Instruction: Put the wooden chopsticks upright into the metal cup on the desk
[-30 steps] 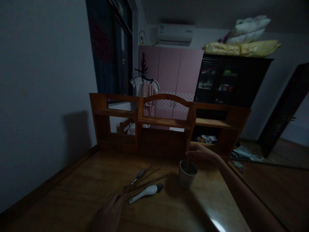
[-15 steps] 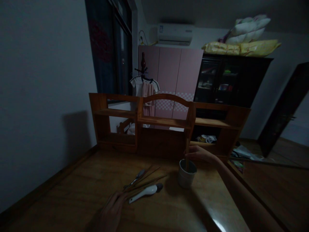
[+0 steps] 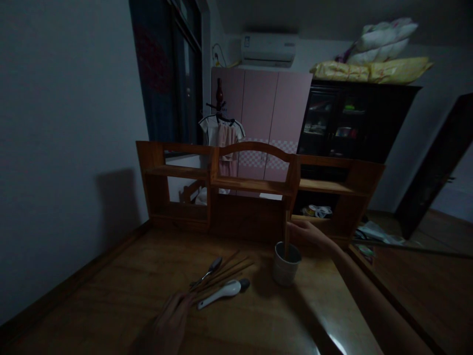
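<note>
In the dim room I saw the right hand (image 3: 306, 231) reached out over a pale cup (image 3: 285, 265) on the wooden bench (image 3: 111, 296), its fingers pinched shut around the upper part of a wooden chopstick (image 3: 287, 235). The chopstick stood nearly upright, its lower end inside the cup and its top just under the thumb and fingers. The cup sat directly below that hand, toward the far side of the bench.

The left hand (image 3: 168, 325) lay low and near me, fingers loosely extended and somewhat spread, the fingertips touching or just beside the near ends of a loose bundle of chopsticks (image 3: 225, 272) lying flat on the bench. In the poor light I could not tell whether it gripped any of them. The bundle fanned away from that hand toward the cup, stopping short of it.

Just to the right of the left hand's fingertips lay a white spoon (image 3: 219, 291), and beside its far end a dark spoon (image 3: 244, 284). A metal spoon (image 3: 207, 272) rested on the far side of the bundle.

Beyond both hands a wooden shelf unit (image 3: 254, 187) stood along the back edge of the bench, just behind the right hand.
</note>
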Available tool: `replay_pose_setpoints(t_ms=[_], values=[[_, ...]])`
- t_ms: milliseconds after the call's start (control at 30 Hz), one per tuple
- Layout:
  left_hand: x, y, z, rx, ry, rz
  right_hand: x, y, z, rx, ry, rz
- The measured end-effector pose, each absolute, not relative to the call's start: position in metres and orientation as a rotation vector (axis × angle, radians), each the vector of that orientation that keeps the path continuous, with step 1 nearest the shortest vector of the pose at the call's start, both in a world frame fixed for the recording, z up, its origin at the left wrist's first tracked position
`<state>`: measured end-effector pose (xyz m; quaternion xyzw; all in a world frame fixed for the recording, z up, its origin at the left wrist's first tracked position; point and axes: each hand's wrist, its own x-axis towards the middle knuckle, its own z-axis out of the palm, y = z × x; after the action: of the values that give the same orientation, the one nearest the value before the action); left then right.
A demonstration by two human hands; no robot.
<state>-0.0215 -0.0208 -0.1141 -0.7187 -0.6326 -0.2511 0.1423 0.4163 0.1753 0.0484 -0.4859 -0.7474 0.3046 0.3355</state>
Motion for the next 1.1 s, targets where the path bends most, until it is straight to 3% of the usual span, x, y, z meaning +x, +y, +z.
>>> replay_pose_setpoints(t_ms=[367,500,667,800,1100], values=[[-0.012,-0.019,-0.109,-1.839,-1.931,-0.721,0.429,0.122,0.060,-1.390,-1.450,0.165],[-0.016,-0.019,-0.103,-1.973,-1.955,-0.687,0.429,0.080,0.039,-1.377,-1.398,0.121],[-0.005,0.010,-0.078,-2.153,-2.202,-0.927,0.432,0.047,-0.014,-1.478,-1.395,0.073],[0.019,0.049,-0.061,-2.386,-2.116,-0.964,0.435,0.043,-0.047,-1.554,-1.367,0.139],[0.042,0.095,-0.079,-2.615,-1.925,-0.900,0.432,0.045,-0.055,-1.585,-1.432,0.202]])
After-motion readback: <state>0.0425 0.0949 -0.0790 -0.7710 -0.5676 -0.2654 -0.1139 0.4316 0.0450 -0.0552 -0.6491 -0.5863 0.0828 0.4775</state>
